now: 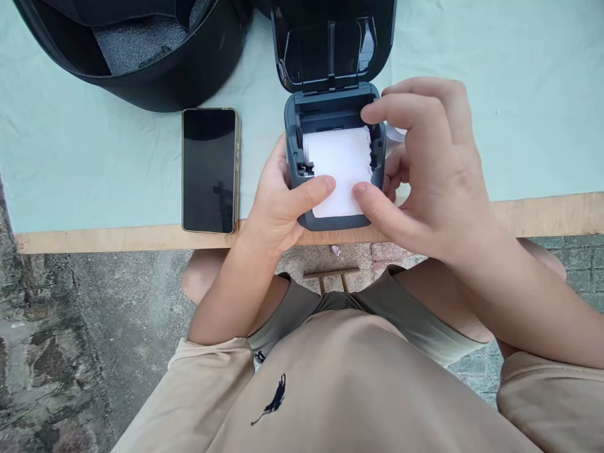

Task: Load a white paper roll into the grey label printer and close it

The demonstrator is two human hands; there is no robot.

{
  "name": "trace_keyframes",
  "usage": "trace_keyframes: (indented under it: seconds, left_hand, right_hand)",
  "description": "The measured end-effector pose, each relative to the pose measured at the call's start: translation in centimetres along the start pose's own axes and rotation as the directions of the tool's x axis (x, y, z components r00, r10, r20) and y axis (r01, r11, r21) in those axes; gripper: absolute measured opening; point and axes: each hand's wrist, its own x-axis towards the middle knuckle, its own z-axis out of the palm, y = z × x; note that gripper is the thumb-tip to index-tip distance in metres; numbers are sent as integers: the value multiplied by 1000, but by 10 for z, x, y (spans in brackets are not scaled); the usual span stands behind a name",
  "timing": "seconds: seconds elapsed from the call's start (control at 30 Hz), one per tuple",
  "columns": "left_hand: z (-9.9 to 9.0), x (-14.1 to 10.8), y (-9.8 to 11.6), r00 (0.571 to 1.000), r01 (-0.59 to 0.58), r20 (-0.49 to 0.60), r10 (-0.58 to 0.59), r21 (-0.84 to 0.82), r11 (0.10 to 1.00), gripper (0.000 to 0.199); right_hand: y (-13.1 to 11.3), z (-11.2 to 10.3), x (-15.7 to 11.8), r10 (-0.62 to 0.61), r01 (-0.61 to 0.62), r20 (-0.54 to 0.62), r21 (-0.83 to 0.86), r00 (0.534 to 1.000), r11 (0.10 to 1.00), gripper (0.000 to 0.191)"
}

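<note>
A small dark printer-like device (309,220) lies at the table's front edge, its glossy black lid (330,47) raised at the back. White paper (340,157) with ragged side edges sits in its compartment and reaches over the front rim. My left hand (283,201) grips the device's left side, thumb on the paper. At the right side is my right hand (429,163), its thumb touching the paper and its index finger bent above the compartment's right rim. The fingers of my right hand are apart, and its lower ones are partly hidden beside the device.
A phone (209,170) with a dark screen lies left of the device. Behind it stands an open black zippered case (189,69) with grey foam inside. The table (533,138) has a pale green cloth and a wooden front edge. Some white paper shows behind my right hand.
</note>
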Motion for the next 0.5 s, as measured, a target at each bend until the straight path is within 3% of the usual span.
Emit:
trace_keyframes:
  seconds: [0.2,0.3,0.37,0.43,0.5]
  left_hand:
    - [1,-1,-1,1000,-16,-9,16,54,998,45]
    - [2,-2,1,1000,0,-10,1,120,993,52]
    - [3,-2,2,999,29,-27,-24,188,982,51]
    - [3,-3,3,999,24,-32,-17,235,972,52]
    - [3,-3,3,1000,12,-31,-4,256,967,53]
  right_hand:
    - [5,-5,1,0,-1,25,16,1000,1000,49]
    - [7,-11,7,57,-57,-143,6,988,998,45]
    - [7,-16,15,219,-185,-247,154,944,971,45]
    - [6,-18,25,309,-255,-179,271,934,928,45]
    - [4,-19,32,254,-222,-95,265,962,938,40]
